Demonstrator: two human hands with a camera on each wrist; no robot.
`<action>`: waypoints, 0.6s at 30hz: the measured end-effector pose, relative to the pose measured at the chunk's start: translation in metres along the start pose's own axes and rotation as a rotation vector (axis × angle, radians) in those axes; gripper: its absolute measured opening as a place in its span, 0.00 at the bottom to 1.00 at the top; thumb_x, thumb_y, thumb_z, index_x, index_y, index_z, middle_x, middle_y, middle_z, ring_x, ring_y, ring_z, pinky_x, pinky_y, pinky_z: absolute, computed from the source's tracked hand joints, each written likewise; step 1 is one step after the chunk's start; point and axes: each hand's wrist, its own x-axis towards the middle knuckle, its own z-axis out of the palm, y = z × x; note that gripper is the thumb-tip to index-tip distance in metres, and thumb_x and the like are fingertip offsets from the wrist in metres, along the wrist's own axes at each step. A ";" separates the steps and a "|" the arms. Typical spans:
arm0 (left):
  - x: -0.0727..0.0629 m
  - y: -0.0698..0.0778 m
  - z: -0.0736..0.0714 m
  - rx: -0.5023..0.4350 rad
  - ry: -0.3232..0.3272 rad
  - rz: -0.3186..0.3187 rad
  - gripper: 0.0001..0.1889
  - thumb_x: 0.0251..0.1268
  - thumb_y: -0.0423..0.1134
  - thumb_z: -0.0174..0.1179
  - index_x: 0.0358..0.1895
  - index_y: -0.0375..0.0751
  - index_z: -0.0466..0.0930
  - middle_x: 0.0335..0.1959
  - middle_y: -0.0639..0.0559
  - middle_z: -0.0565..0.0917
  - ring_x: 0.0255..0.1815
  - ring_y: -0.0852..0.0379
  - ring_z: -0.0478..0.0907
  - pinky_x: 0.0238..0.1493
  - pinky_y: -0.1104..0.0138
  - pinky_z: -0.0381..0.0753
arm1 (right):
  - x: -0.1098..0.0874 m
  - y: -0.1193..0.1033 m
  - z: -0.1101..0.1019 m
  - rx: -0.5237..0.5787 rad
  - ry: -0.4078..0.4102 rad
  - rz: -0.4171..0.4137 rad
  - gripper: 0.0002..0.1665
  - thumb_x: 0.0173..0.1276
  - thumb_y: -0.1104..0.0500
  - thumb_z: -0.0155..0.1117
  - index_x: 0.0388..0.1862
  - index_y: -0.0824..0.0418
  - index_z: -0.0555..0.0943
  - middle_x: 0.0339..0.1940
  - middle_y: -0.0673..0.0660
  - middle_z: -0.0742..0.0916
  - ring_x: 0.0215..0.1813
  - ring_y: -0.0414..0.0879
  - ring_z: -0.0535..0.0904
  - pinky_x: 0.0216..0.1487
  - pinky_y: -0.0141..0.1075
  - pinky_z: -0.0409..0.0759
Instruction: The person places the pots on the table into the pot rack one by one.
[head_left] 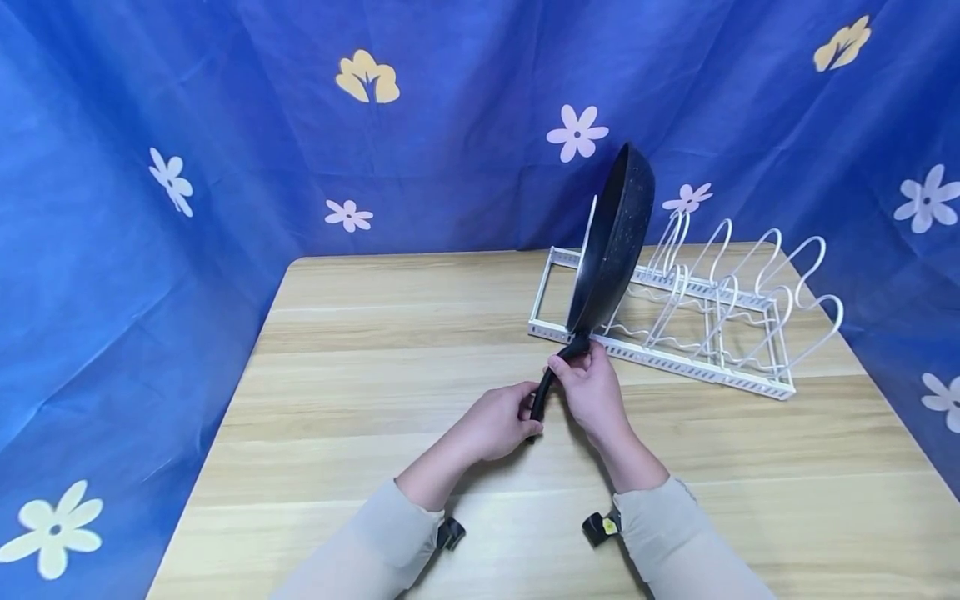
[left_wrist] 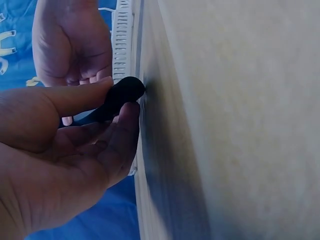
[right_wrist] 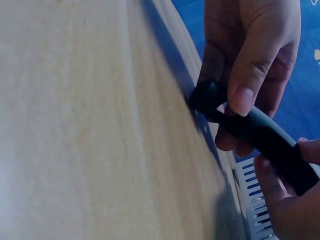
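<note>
A black frying pan stands on its edge in the white wire rack, toward the rack's left end, its handle slanting down toward me. My left hand pinches the handle near its tip, thumb on one side and fingers on the other, as the left wrist view also shows with the handle end. Higher up, close to the pan body, my right hand grips the handle. In the right wrist view both hands are on the handle, whose end has a hanging hole.
Several white wire dividers rise from the right part of the rack. The rack lies on a light wooden table. Behind the table and along its sides hangs a blue cloth with flower prints.
</note>
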 end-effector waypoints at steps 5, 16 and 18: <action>0.003 0.000 -0.002 0.015 0.018 0.010 0.30 0.70 0.37 0.73 0.74 0.35 0.78 0.42 0.50 0.81 0.42 0.57 0.76 0.50 0.62 0.79 | 0.005 -0.001 0.000 -0.040 0.006 -0.011 0.27 0.78 0.63 0.69 0.70 0.69 0.71 0.55 0.67 0.90 0.43 0.37 0.88 0.48 0.23 0.85; -0.004 0.004 0.002 0.075 0.066 0.018 0.08 0.74 0.37 0.70 0.48 0.39 0.85 0.32 0.52 0.78 0.34 0.55 0.74 0.39 0.63 0.74 | 0.004 -0.002 -0.013 -0.452 -0.001 -0.138 0.25 0.78 0.49 0.72 0.60 0.63 0.75 0.44 0.62 0.92 0.46 0.54 0.92 0.51 0.44 0.88; -0.008 0.004 0.002 0.111 0.074 0.019 0.06 0.74 0.39 0.69 0.45 0.41 0.84 0.32 0.53 0.78 0.34 0.56 0.74 0.39 0.62 0.74 | 0.003 -0.003 -0.016 -0.545 -0.024 -0.152 0.27 0.78 0.46 0.71 0.61 0.62 0.75 0.47 0.62 0.92 0.50 0.55 0.93 0.56 0.52 0.87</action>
